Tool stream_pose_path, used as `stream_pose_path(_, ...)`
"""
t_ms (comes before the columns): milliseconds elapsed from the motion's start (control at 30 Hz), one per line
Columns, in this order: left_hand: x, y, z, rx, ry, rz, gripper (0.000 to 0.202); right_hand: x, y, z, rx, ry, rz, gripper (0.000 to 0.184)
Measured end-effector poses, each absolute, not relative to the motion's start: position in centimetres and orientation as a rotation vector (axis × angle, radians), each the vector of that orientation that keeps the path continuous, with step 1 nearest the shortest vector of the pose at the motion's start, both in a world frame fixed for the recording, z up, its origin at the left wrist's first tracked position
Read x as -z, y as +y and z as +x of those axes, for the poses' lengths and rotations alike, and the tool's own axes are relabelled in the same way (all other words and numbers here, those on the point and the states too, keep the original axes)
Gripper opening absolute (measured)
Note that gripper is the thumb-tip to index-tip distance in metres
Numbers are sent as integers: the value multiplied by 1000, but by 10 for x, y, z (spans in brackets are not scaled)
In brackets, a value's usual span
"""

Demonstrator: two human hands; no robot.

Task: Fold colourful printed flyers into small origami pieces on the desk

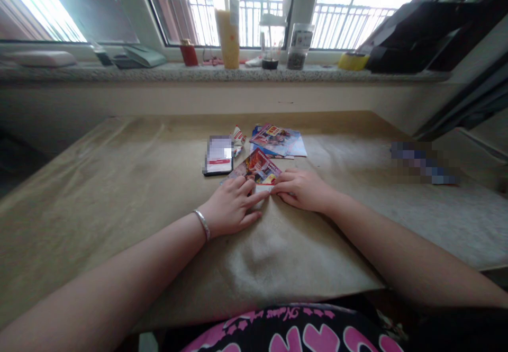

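Observation:
A colourful printed sheet of paper (256,165), folded to a triangular point at its far end, lies on the table in front of me. My left hand (234,206), with a silver bracelet at the wrist, rests on its near left part, fingers stretched out and apart. White paper shows along the near edge, under my left index finger. My right hand (299,188) has its fingertips pressed together on the near right corner of the sheet. My fingers hide part of that edge.
Behind the sheet lie a phone (219,156), a folded paper piece (238,139) and several printed sheets (280,139). A blurred flat item (423,162) is at the right on the table (119,198). The windowsill (159,74) holds a tall yellow-filled cup (229,39) and jars.

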State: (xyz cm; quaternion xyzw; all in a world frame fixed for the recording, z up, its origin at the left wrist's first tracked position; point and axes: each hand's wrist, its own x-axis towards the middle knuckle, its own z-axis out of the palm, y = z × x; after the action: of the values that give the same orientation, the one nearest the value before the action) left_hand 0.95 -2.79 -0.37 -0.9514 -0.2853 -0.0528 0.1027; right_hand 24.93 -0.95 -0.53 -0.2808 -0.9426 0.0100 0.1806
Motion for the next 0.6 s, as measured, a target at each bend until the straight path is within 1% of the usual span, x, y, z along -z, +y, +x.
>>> stream_pose_path(600, 0, -24, 7, 199, -875, -2867, 38, 6, -8, 249, 22, -2681, -822, 25)
